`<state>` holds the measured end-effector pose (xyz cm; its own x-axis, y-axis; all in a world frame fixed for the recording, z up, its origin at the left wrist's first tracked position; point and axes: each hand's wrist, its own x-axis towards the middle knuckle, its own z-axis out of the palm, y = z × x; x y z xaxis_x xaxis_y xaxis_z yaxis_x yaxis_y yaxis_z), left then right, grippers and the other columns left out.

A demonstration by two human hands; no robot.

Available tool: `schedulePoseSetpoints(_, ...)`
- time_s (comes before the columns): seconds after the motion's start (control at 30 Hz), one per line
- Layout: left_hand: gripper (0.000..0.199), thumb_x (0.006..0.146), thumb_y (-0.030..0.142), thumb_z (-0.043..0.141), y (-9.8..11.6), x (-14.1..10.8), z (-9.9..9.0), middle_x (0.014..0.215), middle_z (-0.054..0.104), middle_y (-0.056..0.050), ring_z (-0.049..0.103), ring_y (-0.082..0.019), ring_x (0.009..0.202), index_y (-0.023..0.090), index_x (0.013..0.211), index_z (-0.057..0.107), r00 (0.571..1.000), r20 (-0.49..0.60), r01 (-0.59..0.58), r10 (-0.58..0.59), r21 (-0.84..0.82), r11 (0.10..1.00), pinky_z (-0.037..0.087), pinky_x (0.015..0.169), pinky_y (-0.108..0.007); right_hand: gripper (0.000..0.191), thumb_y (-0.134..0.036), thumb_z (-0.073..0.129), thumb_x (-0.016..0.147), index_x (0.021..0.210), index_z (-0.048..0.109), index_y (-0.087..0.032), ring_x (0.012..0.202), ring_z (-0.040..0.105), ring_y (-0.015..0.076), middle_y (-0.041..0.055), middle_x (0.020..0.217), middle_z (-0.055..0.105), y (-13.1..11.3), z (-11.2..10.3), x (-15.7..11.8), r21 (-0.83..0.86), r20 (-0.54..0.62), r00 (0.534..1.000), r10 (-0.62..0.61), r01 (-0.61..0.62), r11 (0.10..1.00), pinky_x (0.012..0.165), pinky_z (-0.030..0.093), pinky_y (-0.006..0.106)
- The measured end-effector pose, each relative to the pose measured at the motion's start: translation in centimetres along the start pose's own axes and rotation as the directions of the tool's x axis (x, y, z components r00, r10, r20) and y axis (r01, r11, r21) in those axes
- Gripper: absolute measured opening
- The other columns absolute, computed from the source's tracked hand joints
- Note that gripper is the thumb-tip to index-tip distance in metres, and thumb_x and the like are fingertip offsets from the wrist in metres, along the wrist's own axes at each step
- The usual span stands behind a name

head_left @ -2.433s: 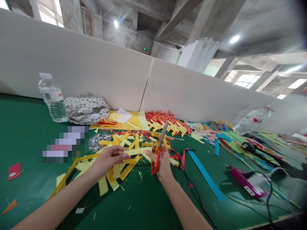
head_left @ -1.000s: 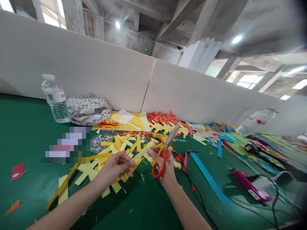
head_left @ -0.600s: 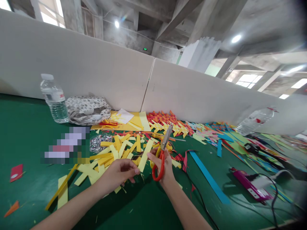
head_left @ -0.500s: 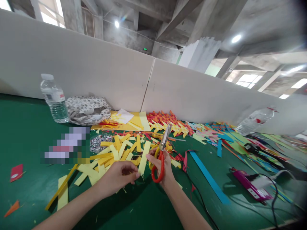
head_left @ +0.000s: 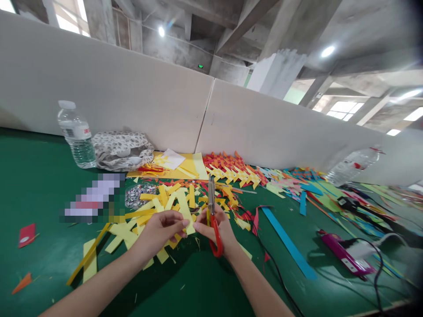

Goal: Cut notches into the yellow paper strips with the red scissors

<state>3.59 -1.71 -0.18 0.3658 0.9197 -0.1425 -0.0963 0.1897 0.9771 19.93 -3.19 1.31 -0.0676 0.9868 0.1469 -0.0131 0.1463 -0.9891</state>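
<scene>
My left hand pinches the near end of a pale yellow paper strip between thumb and fingers. The strip tilts upward and away over a loose pile of yellow strips. In my right hand are scissors with one red handle loop, the other yellow. Their blades point away from me and look closed. My right thumb and fingertip are at the strip's near right edge; I cannot tell whether they grip it. Some fingers of both hands are hidden behind the thumbs and handles.
Behind the pile lie a bag of small round pieces and red-and-yellow woven paper pieces. A water bottle stands at the back left beside a patterned cloth bundle. To the right are a blue strip, black cable and purple power strip.
The strip's upper end has swung left. My right hand has moved left toward my left hand, and the scissors have turned from leaning right to nearly straight ahead.
</scene>
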Motion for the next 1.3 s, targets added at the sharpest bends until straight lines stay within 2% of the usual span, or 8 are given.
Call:
schedulePoseSetpoints(0.33,0.031,0.061,0.043,0.064,0.3,0.1,0.0,0.059,0.061,0.002,0.063,-0.015,0.058,0.018,0.076,0.052,0.999,-0.035,0.012,-0.012,-0.006,1.000,0.038,0.041,-0.018,0.031,-0.024,0.069,0.059,0.077,0.044,-0.021,0.059,0.052,0.0101,-0.0047,0.066,0.055,1.1,-0.1,-0.1,-0.051,0.049,0.998,-0.034,0.037,0.998,0.058,0.043,0.024)
schedulePoseSetpoints(0.47,0.029,0.060,0.043,0.064,0.6,0.1,-0.3,0.058,0.059,0.001,0.061,-0.014,0.056,0.017,0.071,0.055,0.994,-0.105,-0.024,0.025,0.010,1.000,0.035,0.039,-0.017,0.034,-0.029,0.069,0.059,0.078,0.041,-0.022,0.053,0.047,0.0089,-0.0030,0.074,0.055,1.0,-0.1,-0.3,-0.215,0.007,0.997,-0.071,0.071,0.974,0.051,0.040,0.022)
schedulePoseSetpoints(0.53,0.028,0.060,0.041,0.066,0.7,0.1,-0.5,0.059,0.058,0.001,0.059,-0.013,0.056,0.017,0.072,0.057,0.986,-0.159,-0.057,0.053,-0.021,0.998,0.036,0.040,-0.017,0.037,-0.030,0.069,0.057,0.082,0.043,-0.022,0.051,0.043,0.0083,-0.0031,0.074,0.053,1.0,-0.3,-0.4,-0.399,-0.038,0.995,-0.095,0.072,0.914,0.049,0.038,0.022)
schedulePoseSetpoints(0.6,0.029,0.059,0.041,0.066,0.8,0.2,-0.7,0.061,0.058,0.001,0.059,-0.013,0.057,0.017,0.073,0.058,0.977,-0.199,-0.086,0.074,-0.052,0.995,0.037,0.041,-0.018,0.042,-0.031,0.070,0.055,0.086,0.044,-0.023,0.052,0.042,0.0099,-0.0044,0.068,0.050,1.2,-0.5,-0.5,-0.586,-0.080,0.990,-0.120,0.051,0.809,0.050,0.035,0.023)
schedulePoseSetpoints(0.73,0.033,0.055,0.043,0.068,1.2,0.3,-0.8,0.062,0.059,0.000,0.057,-0.012,0.053,0.017,0.073,0.058,0.958,-0.281,-0.082,0.057,-0.078,0.994,0.034,0.038,-0.017,0.048,-0.036,0.069,0.053,0.092,0.045,-0.023,0.060,0.047,0.0149,-0.0025,0.069,0.051,1.4,-0.7,-0.5,-0.758,-0.076,0.990,-0.118,0.019,0.651,0.053,0.035,0.025)
schedulePoseSetpoints(0.83,0.033,0.053,0.042,0.070,1.3,0.3,-0.6,0.056,0.057,0.004,0.050,-0.008,0.042,0.017,0.072,0.059,0.947,-0.318,-0.078,0.042,-0.101,0.992,0.031,0.035,-0.017,0.050,-0.038,0.070,0.053,0.093,0.044,-0.023,0.068,0.050,0.0181,0.0005,0.077,0.053,1.3,-0.5,-0.6,-0.803,-0.036,0.993,-0.113,0.039,0.595,0.058,0.036,0.028)
schedulePoseSetpoints(1.03,0.026,0.058,0.037,0.069,1.0,0.1,-0.3,0.044,0.048,0.008,0.039,-0.003,0.035,0.018,0.074,0.061,0.974,-0.225,-0.062,0.033,-0.127,0.990,0.032,0.038,-0.016,0.055,-0.038,0.071,0.052,0.097,0.043,-0.023,0.073,0.052,0.0211,0.0026,0.080,0.054,1.2,-0.2,-0.8,-0.814,-0.017,0.994,-0.103,0.046,0.579,0.060,0.037,0.029)
schedulePoseSetpoints(1.3,0.028,0.059,0.040,0.067,0.5,0.5,-0.4,0.056,0.055,0.004,0.032,-0.003,0.033,0.017,0.073,0.061,0.971,-0.225,-0.108,0.084,-0.096,0.990,0.026,0.034,-0.018,0.047,-0.037,0.069,0.054,0.090,0.042,-0.022,0.067,0.050,0.0181,0.0002,0.075,0.053,1.2,-0.2,-0.8,-0.823,-0.009,0.994,-0.107,0.053,0.566,0.056,0.034,0.026)
